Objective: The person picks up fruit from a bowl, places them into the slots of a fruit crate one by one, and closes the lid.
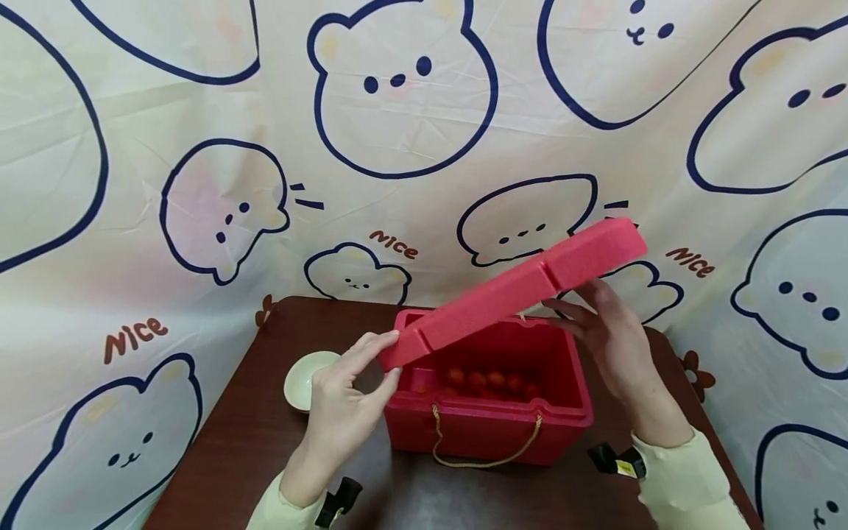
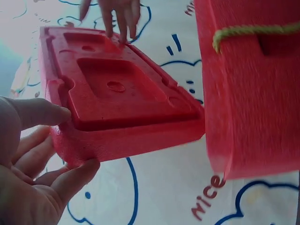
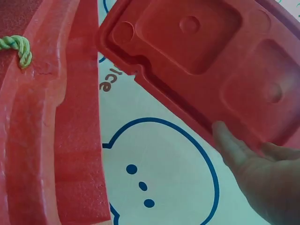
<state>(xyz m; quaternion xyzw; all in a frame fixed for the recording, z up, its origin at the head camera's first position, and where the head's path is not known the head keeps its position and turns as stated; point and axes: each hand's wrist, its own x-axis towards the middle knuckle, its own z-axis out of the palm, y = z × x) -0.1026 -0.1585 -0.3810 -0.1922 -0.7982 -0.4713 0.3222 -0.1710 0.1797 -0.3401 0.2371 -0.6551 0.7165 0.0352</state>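
A red foam box [image 1: 490, 434] stands uncovered, with several small orange-red round fruits [image 1: 495, 380] on its floor. Its red lid [image 1: 517, 298] is tilted above it, left end low and right end raised. My left hand [image 1: 351, 390] pinches the low left corner between thumb and fingers; in the left wrist view the lid's recessed underside [image 2: 117, 86] faces the camera. Under the raised end is my right hand [image 1: 612, 338], its fingers fairly straight. In the right wrist view, the right fingertips [image 3: 225, 133] are right at the lid's edge.
A pale bowl [image 1: 299, 386] sits on the brown table [image 1: 218, 442], left of the box and partly behind my left hand. A yellow rope handle [image 1: 486, 464] hangs on the box's front. Behind the table hangs a cloth [image 1: 397, 221] printed with cartoon outlines.
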